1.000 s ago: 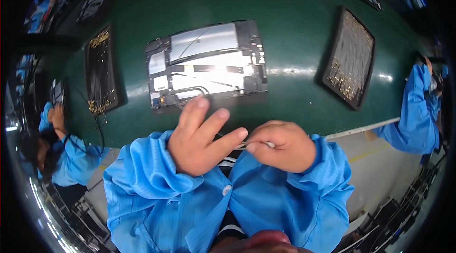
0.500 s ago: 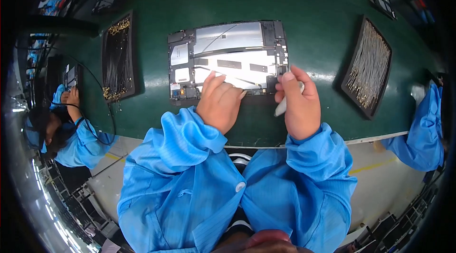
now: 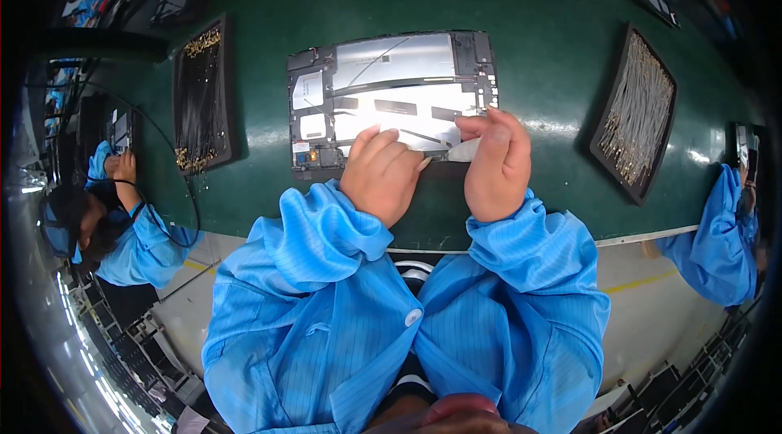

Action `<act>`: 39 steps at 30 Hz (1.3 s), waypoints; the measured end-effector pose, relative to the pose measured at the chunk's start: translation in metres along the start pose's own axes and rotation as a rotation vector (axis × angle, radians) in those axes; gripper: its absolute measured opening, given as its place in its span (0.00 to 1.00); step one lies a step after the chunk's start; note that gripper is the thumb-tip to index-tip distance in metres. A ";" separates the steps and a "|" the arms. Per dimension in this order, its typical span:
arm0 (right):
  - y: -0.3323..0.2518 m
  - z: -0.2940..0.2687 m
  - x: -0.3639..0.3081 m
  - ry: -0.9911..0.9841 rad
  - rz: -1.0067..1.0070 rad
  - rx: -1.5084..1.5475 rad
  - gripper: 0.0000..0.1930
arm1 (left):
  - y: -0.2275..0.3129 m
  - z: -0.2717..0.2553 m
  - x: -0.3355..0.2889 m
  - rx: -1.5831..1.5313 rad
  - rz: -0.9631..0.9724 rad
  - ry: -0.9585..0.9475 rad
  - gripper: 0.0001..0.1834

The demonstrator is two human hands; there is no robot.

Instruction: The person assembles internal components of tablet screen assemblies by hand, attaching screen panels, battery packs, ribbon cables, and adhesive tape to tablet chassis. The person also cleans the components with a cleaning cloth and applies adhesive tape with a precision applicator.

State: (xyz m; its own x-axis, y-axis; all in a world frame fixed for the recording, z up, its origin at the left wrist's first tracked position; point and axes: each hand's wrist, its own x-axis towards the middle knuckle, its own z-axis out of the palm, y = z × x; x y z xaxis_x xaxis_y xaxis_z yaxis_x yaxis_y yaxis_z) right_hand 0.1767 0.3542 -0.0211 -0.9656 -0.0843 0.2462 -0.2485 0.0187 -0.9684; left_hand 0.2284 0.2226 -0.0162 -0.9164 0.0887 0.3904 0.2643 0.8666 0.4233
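While both hands (image 3: 436,169) press its near edge, the panel (image 3: 391,96) lies flat.

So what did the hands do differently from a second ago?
Both hands moved forward from near the body onto the opened flat device. The left hand now rests flat on its near edge; the right hand pinches at its lower right corner. The device, the two dark parts trays and the green table stayed put.
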 end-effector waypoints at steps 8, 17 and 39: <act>-0.001 0.001 -0.001 -0.003 0.005 0.013 0.10 | 0.000 -0.001 -0.001 0.002 -0.010 -0.035 0.07; -0.009 -0.002 0.006 -0.164 -0.133 -0.214 0.09 | -0.002 0.002 -0.002 -0.016 0.019 -0.005 0.10; -0.036 -0.059 0.039 -0.541 1.191 0.008 0.17 | -0.095 -0.067 0.003 -0.610 -1.160 -0.043 0.22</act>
State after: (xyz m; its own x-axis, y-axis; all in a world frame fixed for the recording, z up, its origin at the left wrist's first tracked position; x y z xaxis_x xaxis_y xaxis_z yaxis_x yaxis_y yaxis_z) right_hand 0.1432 0.4090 0.0257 -0.4376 -0.4078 -0.8014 0.7336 0.3534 -0.5804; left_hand 0.2212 0.1078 -0.0004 -0.7071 -0.5284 -0.4699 -0.5969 0.0898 0.7973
